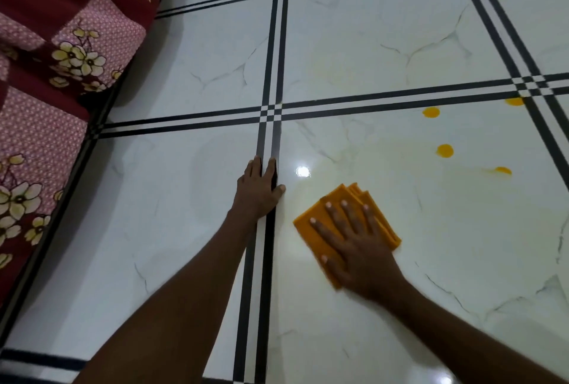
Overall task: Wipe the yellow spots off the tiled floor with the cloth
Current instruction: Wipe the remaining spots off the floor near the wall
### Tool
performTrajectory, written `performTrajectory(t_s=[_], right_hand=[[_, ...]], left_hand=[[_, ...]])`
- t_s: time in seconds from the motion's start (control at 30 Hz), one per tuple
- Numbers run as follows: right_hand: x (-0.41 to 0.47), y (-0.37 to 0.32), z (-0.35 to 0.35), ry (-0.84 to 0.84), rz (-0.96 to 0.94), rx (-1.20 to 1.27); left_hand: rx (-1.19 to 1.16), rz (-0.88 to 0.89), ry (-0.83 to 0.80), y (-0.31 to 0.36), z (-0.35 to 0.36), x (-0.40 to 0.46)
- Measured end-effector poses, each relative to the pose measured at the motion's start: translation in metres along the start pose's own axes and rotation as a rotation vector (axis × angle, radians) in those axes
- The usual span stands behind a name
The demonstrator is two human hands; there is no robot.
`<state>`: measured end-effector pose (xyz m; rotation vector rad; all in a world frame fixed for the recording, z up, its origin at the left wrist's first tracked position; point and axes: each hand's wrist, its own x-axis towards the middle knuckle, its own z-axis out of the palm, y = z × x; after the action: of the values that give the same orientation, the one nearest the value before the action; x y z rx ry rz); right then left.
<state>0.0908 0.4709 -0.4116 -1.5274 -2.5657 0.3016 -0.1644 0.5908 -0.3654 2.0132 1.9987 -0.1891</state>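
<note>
At the far left, a maroon and pink bedspread (pixel 61 45) printed with cream flowers hangs down to the tiled floor (pixel 369 38), whose glossy white marbled tiles are divided by paired black lines.

To the right of it, the person's left hand (pixel 258 192) lies flat on the floor, palm down, its grip fully open and holding nothing. The fingers rest on and beside the black double line that runs away from the person, and the thumb points right toward the cloth.

Just to the right of that hand, apart from it, the right hand (pixel 357 248) presses flat on a folded orange cloth (pixel 317 229). Its grip is open too: the fingers are spread wide across the top of the cloth and do not curl around it, so the cloth is pinned under the palm and fingers, not pinched. Folded layers of the cloth stick out beyond the fingertips and to the right of the hand.

Farther from the person than this grip and off to its right, four yellow spots (pixel 445 150) remain on the same tile, well apart from the cloth. The nearest one to the grip is smeared, with a faint yellowish film spreading from it. A bright lamp reflection glints on the tile between the two hands.

No writing or labels can be read anywhere.
</note>
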Motion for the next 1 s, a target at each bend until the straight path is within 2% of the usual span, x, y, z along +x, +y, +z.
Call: performTrajectory(t_s=[0.1,0.2,0.27,0.37,0.43,0.47,0.5,0.6,0.7,0.73,0.8,0.87,0.93,1.0], right_hand=[[0.029,0.054,-0.009,0.063,0.217,-0.083],[0.045,0.044,-0.013,0.072,0.39,-0.011],[0.032,0.005,-0.006,0.067,0.329,0.029],[-0.011,-0.04,0.008,0.013,0.104,0.058],[-0.017,-0.02,0.008,0.003,-0.001,0.018],[-0.014,0.0,0.007,0.028,0.012,-0.012],[-0.009,0.023,0.004,0.063,0.082,-0.046],[-0.01,0.071,-0.015,0.12,0.454,-0.059],[-0.015,0.02,-0.009,0.191,0.667,0.005],[-0.014,-0.008,-0.003,0.198,0.641,0.039],[-0.002,-0.049,0.011,0.152,0.424,0.092],[0.027,-0.052,0.014,0.101,0.229,0.082],[0.053,-0.022,0.01,0.09,0.215,0.044],[0.056,0.022,-0.001,0.146,0.357,-0.024]], left_hand=[[-0.013,-0.007,-0.016,-0.001,0.004,0.001],[0.011,-0.023,-0.048,0.004,-0.002,0.005],[0.028,-0.038,-0.064,0.007,-0.005,0.007],[0.031,-0.045,-0.07,0.006,-0.006,0.005],[0.013,-0.028,-0.065,0.004,-0.005,0.005],[0.003,-0.021,-0.06,0.002,-0.005,0.004],[-0.003,-0.016,-0.058,0.001,-0.006,0.004],[0.016,-0.018,-0.06,0.003,-0.006,0.004],[0.095,-0.02,-0.045,0.014,-0.002,0.003],[0.118,-0.023,-0.035,0.016,0.001,0.004],[0.122,-0.044,-0.029,0.018,0.003,0.004],[0.08,-0.06,-0.051,0.015,0.002,0.005],[0.062,-0.046,-0.052,0.008,0.0,0.006],[0.064,-0.023,-0.046,0.003,-0.003,0.006]])
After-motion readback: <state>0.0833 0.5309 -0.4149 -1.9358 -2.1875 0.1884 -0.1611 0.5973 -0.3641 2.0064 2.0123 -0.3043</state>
